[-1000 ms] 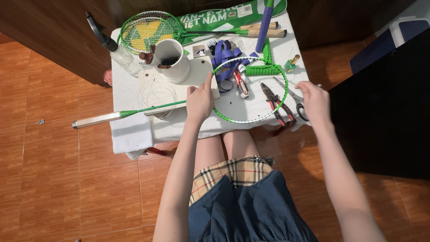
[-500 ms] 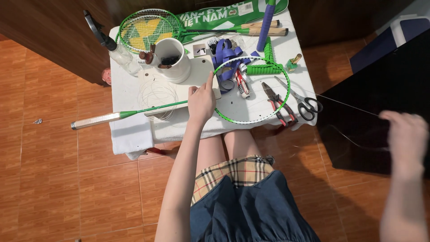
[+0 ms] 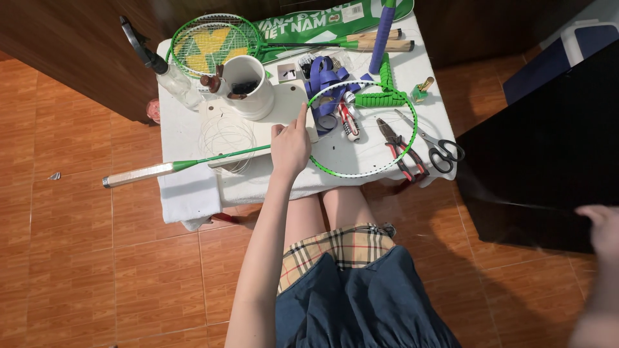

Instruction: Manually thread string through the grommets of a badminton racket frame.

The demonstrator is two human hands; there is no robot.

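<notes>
An unstrung green and white racket frame [image 3: 412, 138] lies on the white-covered table [image 3: 184, 129], its shaft and taped handle [image 3: 138, 173] pointing left. My left hand [image 3: 290, 145] grips the frame's left rim by the throat, index finger stretched up along it. My right hand [image 3: 603, 235], blurred, is far out at the lower right, off the table. A thin string [image 3: 516, 198] runs faintly from the table side to its fingers, which seem pinched on it. A loose coil of string [image 3: 225, 132] lies left of my left hand.
Pliers [image 3: 400, 145] and scissors [image 3: 442, 149] lie right of the frame, and a small cutter [image 3: 348, 122] inside it. Behind are a white cup [image 3: 253, 87], a spray bottle [image 3: 171, 77], blue ribbon [image 3: 322, 77], green grip tape [image 3: 382, 96] and a strung racket [image 3: 206, 42]. A black cabinet [image 3: 548, 129] stands right.
My right hand left the table's right edge and swept out and down to the lower right, drawing the string with it. My left hand stayed on the frame.
</notes>
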